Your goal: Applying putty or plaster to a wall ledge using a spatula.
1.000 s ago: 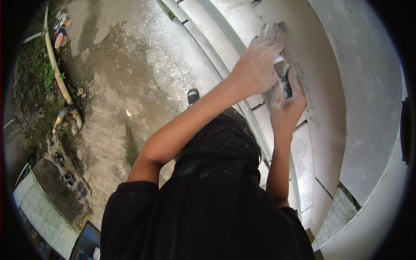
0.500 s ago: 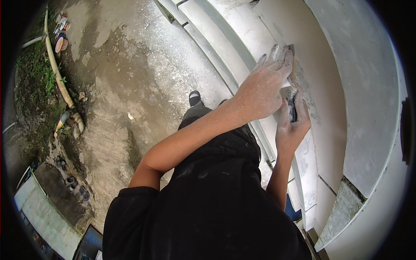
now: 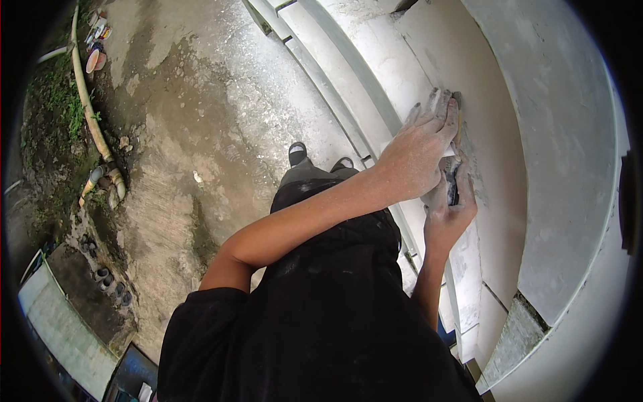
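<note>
Dust coats both hands where they press on the pale wall panel [image 3: 495,134]. The left hand [image 3: 418,157] lies flat and open, fingers spread, over a small sanding block [image 3: 457,117] whose edge peeks out at its fingertips. Just below it, the right hand [image 3: 450,211] is closed around a dark tool [image 3: 453,189], touching the left wrist. Far beneath both hands lies the wet concrete floor [image 3: 201,100].

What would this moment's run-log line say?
left hand: pressed flat on pale wall panel | right hand: gripping dark tool on panel | hands: overlapping
</note>
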Motion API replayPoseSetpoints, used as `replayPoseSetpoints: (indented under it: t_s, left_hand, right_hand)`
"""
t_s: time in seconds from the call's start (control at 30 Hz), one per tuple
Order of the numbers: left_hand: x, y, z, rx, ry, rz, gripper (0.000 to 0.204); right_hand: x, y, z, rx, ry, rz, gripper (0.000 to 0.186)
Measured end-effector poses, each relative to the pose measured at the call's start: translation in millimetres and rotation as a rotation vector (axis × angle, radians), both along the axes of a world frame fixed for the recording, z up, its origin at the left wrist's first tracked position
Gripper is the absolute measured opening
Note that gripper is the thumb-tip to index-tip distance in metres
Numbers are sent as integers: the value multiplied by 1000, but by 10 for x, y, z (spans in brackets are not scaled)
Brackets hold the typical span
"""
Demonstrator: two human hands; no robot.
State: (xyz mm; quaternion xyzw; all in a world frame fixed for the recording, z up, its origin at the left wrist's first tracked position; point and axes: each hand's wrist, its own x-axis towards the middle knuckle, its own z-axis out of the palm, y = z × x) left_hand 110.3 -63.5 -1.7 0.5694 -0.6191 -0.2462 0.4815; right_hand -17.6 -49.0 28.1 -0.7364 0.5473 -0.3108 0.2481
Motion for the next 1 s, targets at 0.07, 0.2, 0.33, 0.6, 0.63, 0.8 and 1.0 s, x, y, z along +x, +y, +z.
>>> replayPoseSetpoints:
  t_s: [0.07,0.2,0.33,0.6,0.63,0.8,1.0]
  left_hand:
    - [39,-110,32,-5,-52,47,51]
    - [247,-144,72,41,-57,21,67]
    - [112,-22,40,44,-83,-27,72]
    - [225,-104,-16,39,-73,48,56]
    - [103,-68,-49,-64,-97,124,58]
    - [100,-210,-7,-68,-107,103,60]
    - [249,-157,-74,-75,-125,172,52]
  right_hand:
    - [72,-156,-23,-10,-5,6,41]
    - [235,-172,-41,-108,-25,66,40]
    - [79,-40,-6,-17,-15,26,42]
    - [227,-106,32,-45,15,52,46]
    - [121,-85,-23,-88,12,68,46]
    - [143,-264,-11,-166,0,91,42]
    - [333,-154,52,-128,22,104,45]
